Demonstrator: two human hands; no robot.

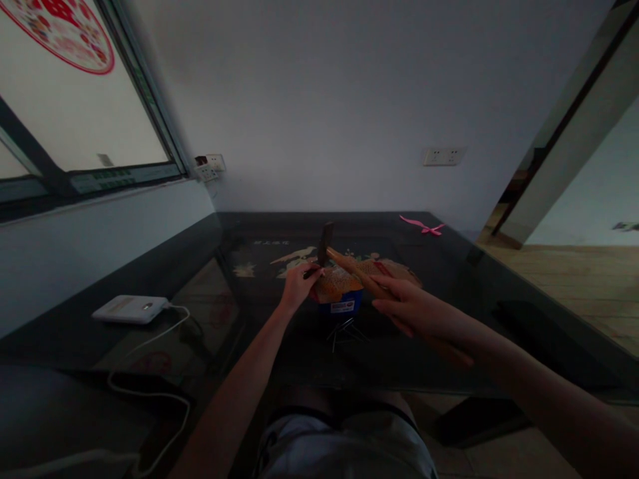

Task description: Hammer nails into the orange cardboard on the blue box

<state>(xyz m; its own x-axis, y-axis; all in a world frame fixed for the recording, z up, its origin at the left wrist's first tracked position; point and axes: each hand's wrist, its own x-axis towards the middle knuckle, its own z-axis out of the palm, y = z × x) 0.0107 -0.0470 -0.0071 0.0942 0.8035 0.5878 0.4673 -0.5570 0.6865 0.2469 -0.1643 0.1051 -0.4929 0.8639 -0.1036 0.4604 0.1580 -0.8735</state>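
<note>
Hammer [351, 265] gripped by R hand [407, 303] above blue box [355, 303], table [462, 286] ctr. L hand [298, 283] curled by hammer; hold can't be told. Thin rods [344, 328] seen near, white corded device [130, 309] L, pink ribbon [429, 230] far R.

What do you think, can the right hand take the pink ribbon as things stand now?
Probably not at once: the right hand holds the hammer, and the pink ribbon lies farther off, near the far right corner of the table. Nothing tall appears to block the way between them, though.
</note>
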